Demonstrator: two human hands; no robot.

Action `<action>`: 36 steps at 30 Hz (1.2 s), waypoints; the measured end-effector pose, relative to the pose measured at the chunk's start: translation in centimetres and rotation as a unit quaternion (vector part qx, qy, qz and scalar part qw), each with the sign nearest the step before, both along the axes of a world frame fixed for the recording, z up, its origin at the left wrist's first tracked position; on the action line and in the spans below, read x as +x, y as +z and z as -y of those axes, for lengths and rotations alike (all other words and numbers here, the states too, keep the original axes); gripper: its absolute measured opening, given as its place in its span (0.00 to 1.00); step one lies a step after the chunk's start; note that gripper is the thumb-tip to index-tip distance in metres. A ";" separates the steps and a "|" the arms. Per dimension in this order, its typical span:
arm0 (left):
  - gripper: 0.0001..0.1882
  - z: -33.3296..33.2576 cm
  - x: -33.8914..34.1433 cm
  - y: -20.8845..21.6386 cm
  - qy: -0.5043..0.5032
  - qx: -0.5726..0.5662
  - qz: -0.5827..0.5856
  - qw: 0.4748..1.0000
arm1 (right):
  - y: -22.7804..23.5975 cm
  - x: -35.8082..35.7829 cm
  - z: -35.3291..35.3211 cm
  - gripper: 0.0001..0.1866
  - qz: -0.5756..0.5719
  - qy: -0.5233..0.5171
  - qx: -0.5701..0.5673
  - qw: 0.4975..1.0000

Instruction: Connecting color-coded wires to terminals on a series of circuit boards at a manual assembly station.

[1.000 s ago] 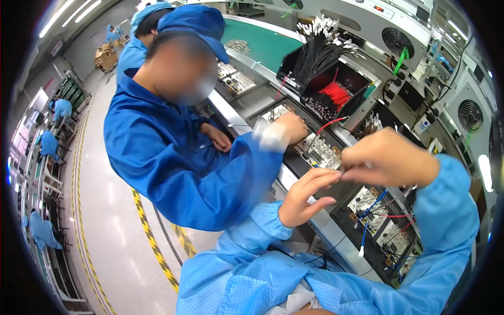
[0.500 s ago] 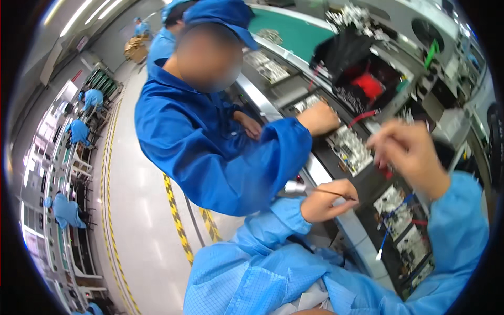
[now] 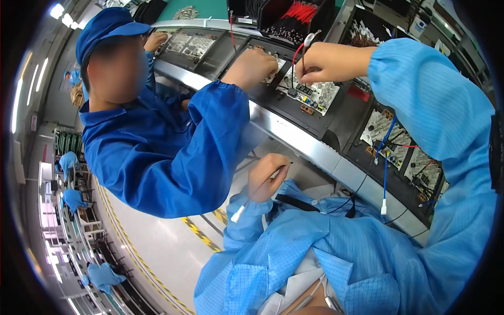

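My left hand (image 3: 269,177), held low in front of my body, is closed on a thin dark wire whose white connector (image 3: 238,213) hangs out beside the wrist. My right hand (image 3: 333,62) reaches over the belt with its fingers pinched just above a white circuit board (image 3: 317,97). It grips a wire with a pale end terminal (image 3: 311,38) sticking up behind the knuckles; the gripped part is hidden. A red wire (image 3: 297,52) loops beside those fingers. On the board are a dark digit display (image 3: 304,90) and small coloured parts.
A co-worker in a dark blue coat (image 3: 157,152) stands at left, one hand (image 3: 252,68) over a neighbouring board. More boards (image 3: 386,134) with red and blue wires lie at right. Bins of red wires (image 3: 294,16) stand behind. A metal rail (image 3: 294,131) edges the line.
The view has swung, shifting the scene. My right hand has gone from above the line to the board, fingers now pinched. My left hand, still holding its wire, now appears in front of the rail.
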State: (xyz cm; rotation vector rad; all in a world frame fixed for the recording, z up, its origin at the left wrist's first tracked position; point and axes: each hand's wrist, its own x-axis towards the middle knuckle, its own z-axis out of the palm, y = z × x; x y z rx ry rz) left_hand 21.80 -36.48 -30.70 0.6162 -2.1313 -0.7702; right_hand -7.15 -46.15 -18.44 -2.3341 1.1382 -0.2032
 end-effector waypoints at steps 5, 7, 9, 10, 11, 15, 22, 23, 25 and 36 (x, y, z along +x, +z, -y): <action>0.10 0.3 0.6 -1.1 0.005 -0.028 0.012 1.000 | -3.4 0.0 1.0 0.08 0.004 -0.009 0.008 1.000; 0.10 0.8 0.6 -1.2 0.000 -0.028 0.015 0.999 | -4.3 -0.3 1.1 0.08 0.035 0.005 -0.005 0.999; 0.09 1.3 0.6 -1.7 0.000 -0.039 0.006 0.999 | -4.8 -0.2 1.5 0.09 0.033 -0.006 0.024 0.999; 0.09 1.4 0.6 -1.8 -0.001 -0.038 0.006 0.999 | -5.2 -0.2 1.6 0.09 0.030 0.009 0.006 0.999; 0.09 1.6 0.6 -1.7 0.004 -0.036 0.007 0.999 | -5.4 -0.2 1.7 0.09 0.027 0.025 -0.012 0.999; 0.09 2.1 0.7 -1.4 0.004 -0.036 0.014 0.999 | -5.6 -0.2 1.8 0.10 0.046 0.022 0.003 0.999; 0.10 2.6 0.7 -1.6 0.009 -0.024 0.026 0.999 | -5.5 0.5 1.6 0.08 -0.002 -0.027 -0.039 0.999; 0.11 2.6 0.6 -1.6 0.006 -0.036 0.020 0.999 | -5.5 0.6 1.6 0.08 -0.009 -0.042 -0.042 0.998; 0.11 2.8 0.2 -1.5 0.001 -0.047 0.013 0.999 | -5.2 0.6 1.9 0.08 -0.007 -0.037 -0.044 0.998; 0.08 3.6 0.5 -1.9 0.003 -0.037 0.005 0.999 | -3.5 3.8 3.3 0.11 -0.156 0.032 -0.052 0.986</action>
